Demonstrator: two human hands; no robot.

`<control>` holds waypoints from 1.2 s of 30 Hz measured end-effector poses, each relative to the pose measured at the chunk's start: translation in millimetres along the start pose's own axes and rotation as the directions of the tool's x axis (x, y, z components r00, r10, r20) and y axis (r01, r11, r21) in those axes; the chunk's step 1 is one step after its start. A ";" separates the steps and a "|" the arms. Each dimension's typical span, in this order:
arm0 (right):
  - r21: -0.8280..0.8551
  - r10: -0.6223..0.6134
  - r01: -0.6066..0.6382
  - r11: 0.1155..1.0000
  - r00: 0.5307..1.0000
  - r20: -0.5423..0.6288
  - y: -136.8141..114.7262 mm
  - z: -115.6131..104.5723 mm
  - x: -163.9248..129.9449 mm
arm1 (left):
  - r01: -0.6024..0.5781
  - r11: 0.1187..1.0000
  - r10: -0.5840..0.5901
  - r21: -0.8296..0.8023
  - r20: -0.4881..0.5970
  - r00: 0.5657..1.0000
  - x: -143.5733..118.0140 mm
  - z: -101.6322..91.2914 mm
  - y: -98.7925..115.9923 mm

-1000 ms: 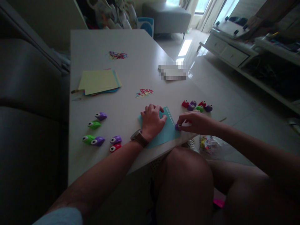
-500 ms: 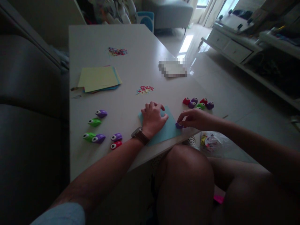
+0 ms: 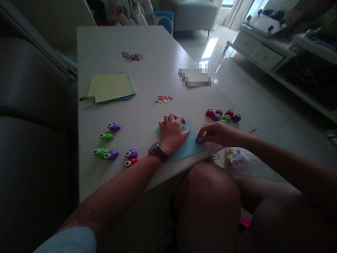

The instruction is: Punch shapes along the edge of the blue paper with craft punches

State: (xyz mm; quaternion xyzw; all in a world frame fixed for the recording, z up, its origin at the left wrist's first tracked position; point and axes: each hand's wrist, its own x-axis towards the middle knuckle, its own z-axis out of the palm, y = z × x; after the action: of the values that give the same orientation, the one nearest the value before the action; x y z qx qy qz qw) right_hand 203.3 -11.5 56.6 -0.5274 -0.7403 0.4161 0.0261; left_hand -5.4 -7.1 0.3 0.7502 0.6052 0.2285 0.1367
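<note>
A light blue sheet of paper (image 3: 184, 149) lies at the table's near edge. My left hand (image 3: 172, 131), with a watch on its wrist, rests on the sheet, its fingers bent and the thumb apart. In my right hand (image 3: 214, 133) a small purple craft punch (image 3: 200, 140) is gripped between thumb and fingers. The punch sits at the sheet's right edge; whether the paper is inside its slot I cannot tell. Just beyond that hand stands a cluster of red, purple and green punches (image 3: 225, 119).
More punches stand to the left, among them a green one (image 3: 106, 136) and a red one (image 3: 131, 162). Stacked coloured paper (image 3: 112, 86) lies farther back. Small paper cut-outs form one pile (image 3: 163, 101) mid-table and another pile (image 3: 132, 56) behind. A plastic bag (image 3: 239, 158) is on the floor.
My right hand has shifted slightly left with the purple craft punch, onto the sheet's right edge. My left hand stays in place on the paper.
</note>
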 end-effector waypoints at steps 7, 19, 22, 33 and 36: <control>-0.002 -0.021 0.021 1.000 1.000 -0.004 0.1 1.8 3.7 | 0.017 1.000 -0.018 0.012 0.024 1.000 0.4 -1.0 1.5; -0.134 0.085 -0.084 0.987 0.996 -0.001 -12.1 -2.6 19.4 | 0.013 1.000 -0.013 0.010 0.020 1.000 1.7 0.9 0.4; -0.157 0.099 -0.101 0.982 0.995 -0.016 -15.8 -3.1 18.7 | 0.020 1.000 -0.020 0.018 0.019 1.000 2.1 0.9 0.8; -0.207 0.123 -0.135 0.969 0.990 -0.069 -17.7 -1.1 18.3 | 0.015 1.000 -0.015 0.024 0.021 1.000 3.1 0.8 0.8; -0.111 0.088 -0.093 0.990 0.995 -0.046 -12.2 -1.2 13.7 | 0.016 0.999 -0.016 0.029 0.020 1.000 2.9 0.2 1.1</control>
State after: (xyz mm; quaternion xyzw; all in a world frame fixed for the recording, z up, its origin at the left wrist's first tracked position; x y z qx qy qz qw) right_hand 188.5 -1.0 59.8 -0.5696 -0.7372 0.3633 -0.0072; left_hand -3.9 -4.5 1.2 0.7495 0.6130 0.2112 0.1338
